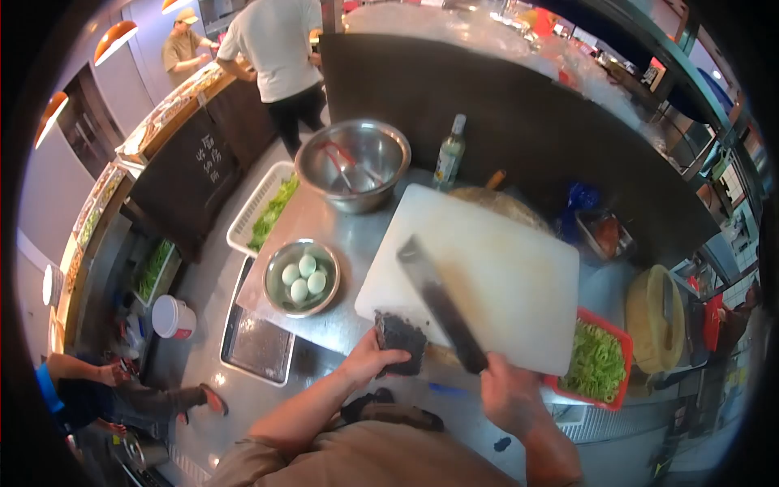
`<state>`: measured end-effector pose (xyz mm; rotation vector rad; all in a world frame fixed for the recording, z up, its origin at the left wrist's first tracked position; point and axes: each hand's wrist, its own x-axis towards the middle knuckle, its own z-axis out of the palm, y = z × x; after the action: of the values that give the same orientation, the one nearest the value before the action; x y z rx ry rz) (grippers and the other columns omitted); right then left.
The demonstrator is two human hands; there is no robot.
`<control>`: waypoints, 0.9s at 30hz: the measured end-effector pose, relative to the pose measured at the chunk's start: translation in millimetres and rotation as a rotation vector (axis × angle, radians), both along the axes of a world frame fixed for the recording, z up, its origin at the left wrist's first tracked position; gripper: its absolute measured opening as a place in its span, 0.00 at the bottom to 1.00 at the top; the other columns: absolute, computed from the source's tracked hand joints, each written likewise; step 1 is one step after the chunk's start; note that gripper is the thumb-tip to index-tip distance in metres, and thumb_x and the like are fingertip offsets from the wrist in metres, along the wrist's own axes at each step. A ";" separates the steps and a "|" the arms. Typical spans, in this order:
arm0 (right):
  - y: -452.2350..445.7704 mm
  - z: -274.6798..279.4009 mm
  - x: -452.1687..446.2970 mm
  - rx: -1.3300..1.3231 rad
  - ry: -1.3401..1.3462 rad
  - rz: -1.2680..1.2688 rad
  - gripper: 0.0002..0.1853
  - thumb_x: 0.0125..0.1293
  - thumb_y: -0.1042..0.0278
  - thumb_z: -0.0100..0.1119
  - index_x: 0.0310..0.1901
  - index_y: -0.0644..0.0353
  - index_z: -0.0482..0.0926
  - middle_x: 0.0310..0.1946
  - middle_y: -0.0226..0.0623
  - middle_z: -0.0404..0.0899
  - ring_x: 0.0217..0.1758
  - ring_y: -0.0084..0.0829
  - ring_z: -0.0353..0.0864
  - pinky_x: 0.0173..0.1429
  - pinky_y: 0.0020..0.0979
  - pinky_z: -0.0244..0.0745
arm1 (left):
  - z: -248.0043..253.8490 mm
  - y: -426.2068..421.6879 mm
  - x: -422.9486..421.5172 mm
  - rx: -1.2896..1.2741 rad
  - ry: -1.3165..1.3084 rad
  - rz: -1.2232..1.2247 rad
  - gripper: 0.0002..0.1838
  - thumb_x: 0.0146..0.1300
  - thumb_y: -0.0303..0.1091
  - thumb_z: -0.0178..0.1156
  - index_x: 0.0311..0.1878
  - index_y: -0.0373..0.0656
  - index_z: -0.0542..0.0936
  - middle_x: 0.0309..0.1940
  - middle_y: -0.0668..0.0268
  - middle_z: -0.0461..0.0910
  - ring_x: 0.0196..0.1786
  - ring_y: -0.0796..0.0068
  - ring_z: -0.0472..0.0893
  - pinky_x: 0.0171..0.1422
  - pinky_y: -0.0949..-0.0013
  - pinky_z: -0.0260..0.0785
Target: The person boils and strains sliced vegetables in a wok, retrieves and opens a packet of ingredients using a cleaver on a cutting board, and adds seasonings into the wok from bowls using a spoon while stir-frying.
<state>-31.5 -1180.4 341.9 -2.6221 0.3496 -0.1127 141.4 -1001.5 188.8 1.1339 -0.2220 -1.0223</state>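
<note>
My left hand [375, 358] is closed on a flat dark block [401, 345] at the lower left edge of the white cutting board [519, 268]. Small dark bits lie on the board beside the block. In my right hand [510, 394] is the handle end of a dark cleaver [442, 305], whose blade stretches up and left over the board. A steel bowl [276, 280] with several pale eggs [307, 265] stands left of the board. The underside of the dark block is hidden.
A large steel bowl [389, 144] with red-handled tools and a glass bottle [449, 152] stand behind. Greens fill a red basket [626, 357] at right and a white basket [238, 230] at left. A round wooden block [649, 321] is far right. Other people stand at left.
</note>
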 end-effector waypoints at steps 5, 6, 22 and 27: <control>15.2 -10.7 2.9 0.061 -0.066 -0.050 0.10 0.60 0.76 0.47 0.44 0.65 0.67 0.25 0.55 0.75 0.28 0.59 0.74 0.32 0.45 0.69 | 7.5 2.3 -3.1 -0.076 0.024 -0.057 0.24 0.50 0.18 0.60 0.53 0.35 0.71 0.46 0.61 0.79 0.49 0.72 0.79 0.56 0.67 0.71; 8.8 -35.0 -1.6 0.061 0.116 -0.011 0.11 0.61 0.75 0.48 0.45 0.64 0.67 0.25 0.55 0.75 0.28 0.57 0.74 0.33 0.45 0.69 | 4.4 3.8 -1.7 -0.032 0.032 -0.067 0.25 0.49 0.18 0.60 0.54 0.35 0.70 0.46 0.61 0.79 0.49 0.72 0.79 0.56 0.67 0.71; -72.5 -48.5 23.7 -0.558 0.145 -0.248 0.04 0.59 0.69 0.51 0.36 0.55 0.71 0.30 0.43 0.74 0.31 0.47 0.78 0.32 0.46 0.72 | -9.8 14.9 0.2 -0.203 0.146 -0.104 0.33 0.44 0.17 0.62 0.59 0.38 0.68 0.49 0.63 0.78 0.52 0.71 0.78 0.60 0.65 0.68; -80.7 -76.9 21.6 -0.408 -0.088 -0.138 0.15 0.54 0.68 0.59 0.45 0.57 0.76 0.32 0.44 0.75 0.40 0.46 0.76 0.44 0.46 0.71 | -0.8 28.7 2.2 -0.303 0.141 -0.146 0.33 0.45 0.17 0.63 0.59 0.39 0.68 0.51 0.64 0.77 0.54 0.73 0.76 0.61 0.66 0.67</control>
<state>-9.9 -1261.1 265.0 -2.9782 0.5243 -0.3807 143.6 -972.8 188.0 0.7770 -0.3386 -1.1489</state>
